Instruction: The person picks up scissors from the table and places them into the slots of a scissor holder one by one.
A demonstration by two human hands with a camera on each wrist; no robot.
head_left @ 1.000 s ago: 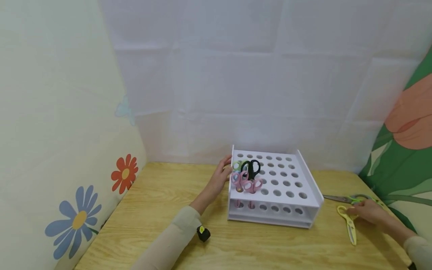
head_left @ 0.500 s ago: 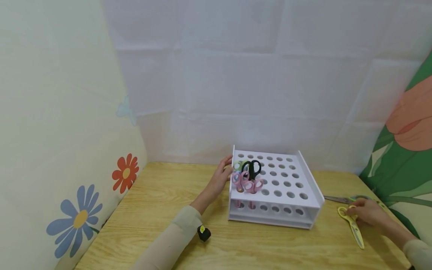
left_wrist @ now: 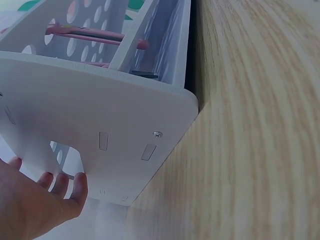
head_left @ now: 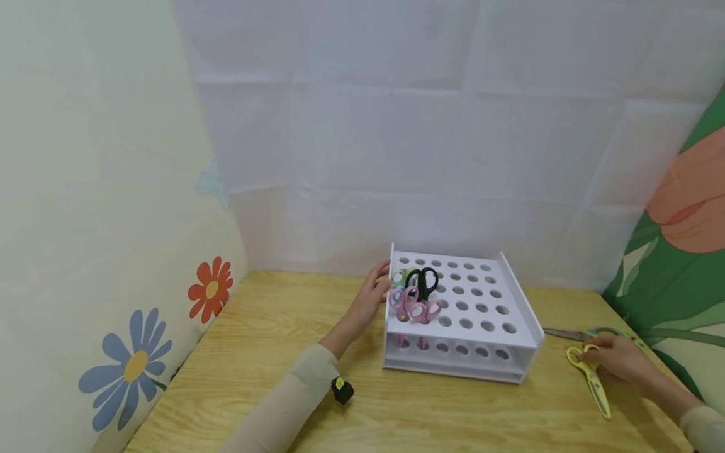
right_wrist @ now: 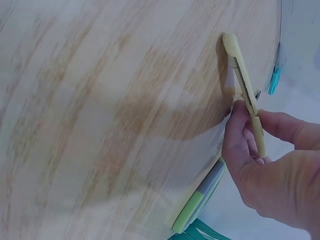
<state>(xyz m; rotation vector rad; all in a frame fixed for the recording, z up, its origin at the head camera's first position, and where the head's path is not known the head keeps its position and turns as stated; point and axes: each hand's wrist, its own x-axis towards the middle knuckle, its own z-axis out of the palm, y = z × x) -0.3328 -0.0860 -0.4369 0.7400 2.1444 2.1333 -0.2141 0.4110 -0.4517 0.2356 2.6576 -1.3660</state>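
Note:
A white rack [head_left: 467, 340] with rows of round holes stands on the table. My left hand [head_left: 370, 299] rests its fingertips on the rack's left side panel [left_wrist: 100, 105], beside a cut-out. At the right, my right hand [head_left: 620, 358] pinches yellow scissors [head_left: 596, 387] by the handle between thumb and fingers, as the right wrist view also shows. Just behind that hand, scissors with green and grey handles [head_left: 566, 334] lie on the table, partly hidden. Black-handled scissors [head_left: 421, 284], pink-handled scissors [head_left: 425, 311] and a green-handled pair [head_left: 399, 277] stand in the rack's left holes.
The rack stands between the two hands on the wooden table [head_left: 255, 377]. A white cloth [head_left: 351, 126] hangs behind it, and flower-printed sheets [head_left: 130, 189] flank the table. A black wrist device [head_left: 342, 391] is on the left sleeve.
The yellow scissors' tip has swung a little to the right and toward me under my right hand. My left hand and the rack hold their places.

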